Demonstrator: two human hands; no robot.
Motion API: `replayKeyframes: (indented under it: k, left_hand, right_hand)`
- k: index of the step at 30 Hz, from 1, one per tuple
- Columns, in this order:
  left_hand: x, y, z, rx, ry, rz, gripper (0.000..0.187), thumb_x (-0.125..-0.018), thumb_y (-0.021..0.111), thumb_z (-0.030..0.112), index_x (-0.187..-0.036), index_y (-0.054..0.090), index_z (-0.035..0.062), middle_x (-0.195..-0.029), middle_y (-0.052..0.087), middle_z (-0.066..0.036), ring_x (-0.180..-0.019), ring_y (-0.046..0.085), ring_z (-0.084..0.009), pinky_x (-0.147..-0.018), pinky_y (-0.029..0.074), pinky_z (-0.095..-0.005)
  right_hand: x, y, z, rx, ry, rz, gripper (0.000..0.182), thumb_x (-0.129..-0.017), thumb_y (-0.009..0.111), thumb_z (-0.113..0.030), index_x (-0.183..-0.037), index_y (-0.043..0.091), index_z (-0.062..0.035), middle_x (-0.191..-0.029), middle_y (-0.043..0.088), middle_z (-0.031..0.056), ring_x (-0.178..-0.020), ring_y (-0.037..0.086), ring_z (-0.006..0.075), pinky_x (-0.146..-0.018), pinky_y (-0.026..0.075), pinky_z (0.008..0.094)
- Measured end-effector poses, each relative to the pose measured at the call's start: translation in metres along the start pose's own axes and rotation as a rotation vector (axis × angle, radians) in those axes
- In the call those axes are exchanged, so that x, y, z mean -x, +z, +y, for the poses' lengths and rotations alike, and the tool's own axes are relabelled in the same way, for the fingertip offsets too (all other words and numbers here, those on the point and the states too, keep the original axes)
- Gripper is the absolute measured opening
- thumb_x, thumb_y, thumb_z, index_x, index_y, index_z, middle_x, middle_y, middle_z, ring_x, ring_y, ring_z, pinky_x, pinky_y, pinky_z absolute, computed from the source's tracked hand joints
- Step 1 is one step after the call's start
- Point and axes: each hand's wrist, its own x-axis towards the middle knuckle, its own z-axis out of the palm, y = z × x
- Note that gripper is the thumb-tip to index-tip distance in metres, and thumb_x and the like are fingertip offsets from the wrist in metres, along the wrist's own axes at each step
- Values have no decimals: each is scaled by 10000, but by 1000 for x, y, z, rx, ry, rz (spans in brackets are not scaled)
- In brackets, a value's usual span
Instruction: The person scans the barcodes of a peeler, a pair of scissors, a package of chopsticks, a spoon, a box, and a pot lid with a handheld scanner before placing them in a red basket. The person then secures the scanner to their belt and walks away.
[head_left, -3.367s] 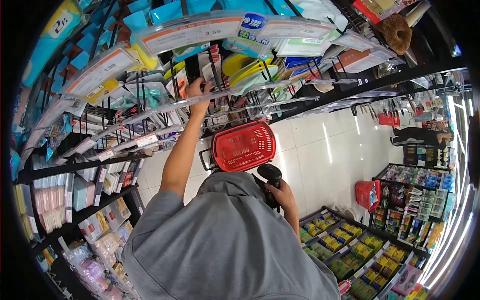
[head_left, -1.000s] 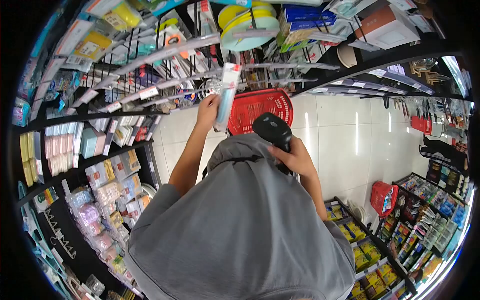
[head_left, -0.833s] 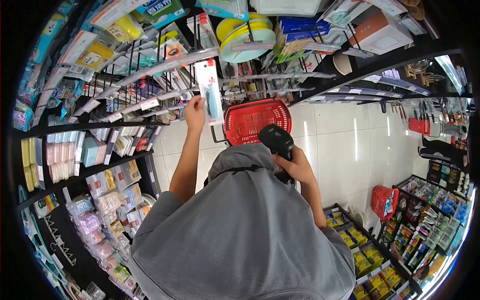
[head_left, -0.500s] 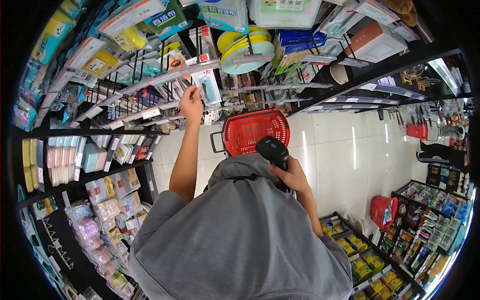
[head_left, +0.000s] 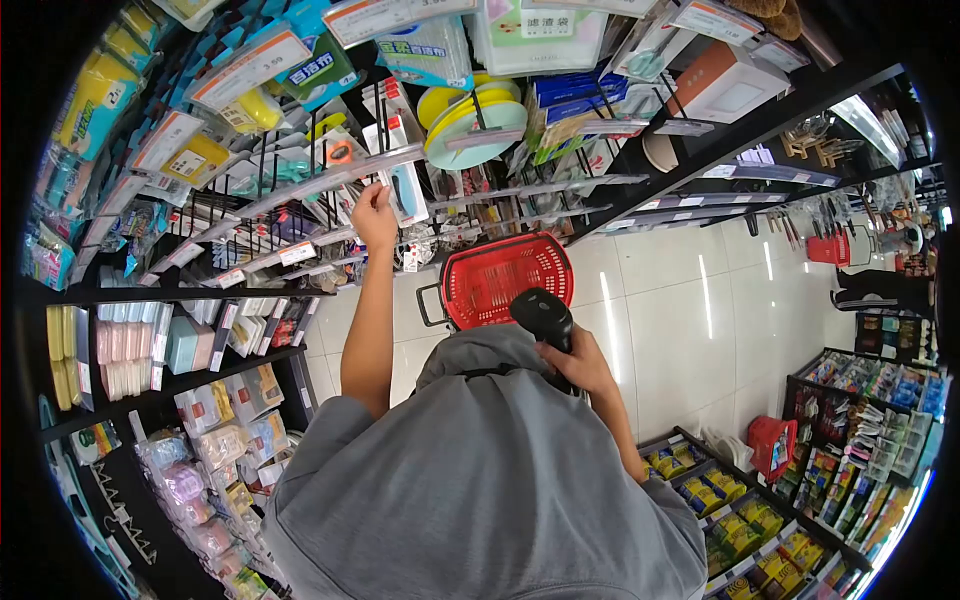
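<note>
At a shop's peg rack (head_left: pixel 300 190), left hand (head_left: pixel 374 213) pinches a carded package (head_left: pixel 400 180); right hand (head_left: pixel 575 362) grips a scanner (head_left: pixel 543 317).

Floor (head_left: pixel 690 300): glossy white tiles (streaked with lamp glare)
Shelves (head_left: pixel 150 290): dark, packed with goods
Racks (head_left: pixel 880 400): low, across the aisle

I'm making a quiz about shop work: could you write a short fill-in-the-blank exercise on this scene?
1. The right hand grips a black handheld ____.
2. The left hand holds a carded pack up at the ____ rack of hooks.
3. The basket standing on the white floor is ____ in colour.

Missing words: scanner; display; red
</note>
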Motion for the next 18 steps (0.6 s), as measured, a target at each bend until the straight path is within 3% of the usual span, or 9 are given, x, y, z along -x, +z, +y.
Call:
replayKeyframes:
  k: [7,9,11,18]
  left_hand:
    - [21,-15,2,-51,84,-53,156,-813,653,107,-911,656,-14,-737,653,-120,-651,599,-177,-626,470,-293]
    - [29,-17,8,-12,6,-86,154,-812,643,100,-902,654,-26,-750,656,-118,-661,601,-188,-645,474,-297]
    - [36,-19,10,-3,91,11,159,-813,644,101,-891,649,-38,-773,658,-120,-680,603,-192,-666,478,-300]
    - [36,-28,27,-32,46,-10,202,-830,661,134,-948,660,-31,-829,683,-111,-743,634,-160,-703,487,-293]
  right_hand:
    - [2,2,-2,5,34,17,342,-767,691,-230,-974,597,25,-675,594,95,-622,569,158,-603,455,316]
    - [3,2,-2,-10,42,29,332,-766,693,-231,-956,594,23,-667,589,89,-611,564,153,-591,453,315]
    - [5,1,-1,-18,54,29,323,-766,695,-232,-937,590,21,-659,585,84,-600,559,147,-578,450,314]
    - [-3,4,8,-9,38,3,314,-767,693,-233,-901,580,27,-621,582,82,-563,574,155,-548,454,317]
